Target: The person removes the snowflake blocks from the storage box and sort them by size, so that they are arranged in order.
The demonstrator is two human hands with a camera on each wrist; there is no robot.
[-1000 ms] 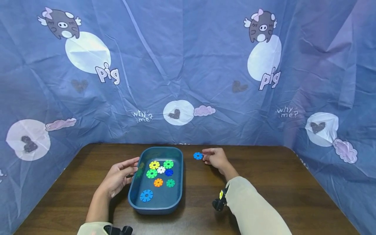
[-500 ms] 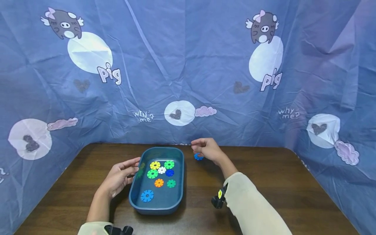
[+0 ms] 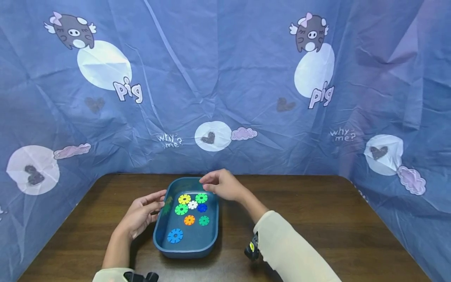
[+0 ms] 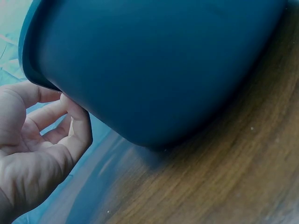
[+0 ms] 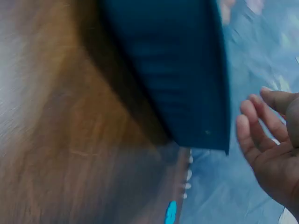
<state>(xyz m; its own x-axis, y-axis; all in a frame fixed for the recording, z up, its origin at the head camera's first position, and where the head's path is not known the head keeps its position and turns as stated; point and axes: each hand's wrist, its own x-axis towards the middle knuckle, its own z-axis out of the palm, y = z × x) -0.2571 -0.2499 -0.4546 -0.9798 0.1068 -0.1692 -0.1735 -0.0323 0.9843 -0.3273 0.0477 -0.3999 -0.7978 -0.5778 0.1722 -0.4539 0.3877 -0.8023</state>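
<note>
A dark blue plastic tray [image 3: 186, 251] stands on the table, with several notched snowflake building discs on its floor. Among them are a yellow disc [image 3: 184, 199], a white disc [image 3: 192, 205], an orange disc [image 3: 189, 220] and a larger blue disc [image 3: 175, 235]. My left hand [image 3: 139, 214] touches the tray's outer left side, its fingertips just under the rim. Over the far right corner hovers my right hand [image 3: 225, 185], fingers loosely bent with nothing seen between them. Another blue disc [image 5: 171, 212] lies on the table near its far edge; in the head view the right hand hides it.
The brown wooden table [image 3: 310, 219] extends to both sides of the tray. Behind it hangs a blue printed cloth [image 3: 246, 86]. A black wrist camera [image 3: 251, 247] sits at the right sleeve, and another camera [image 3: 141, 277] at the left one.
My right hand has moved left from beside the loose blue disc to above the tray's far right corner, leaving that disc on the table. The left hand has stayed at the tray's side.
</note>
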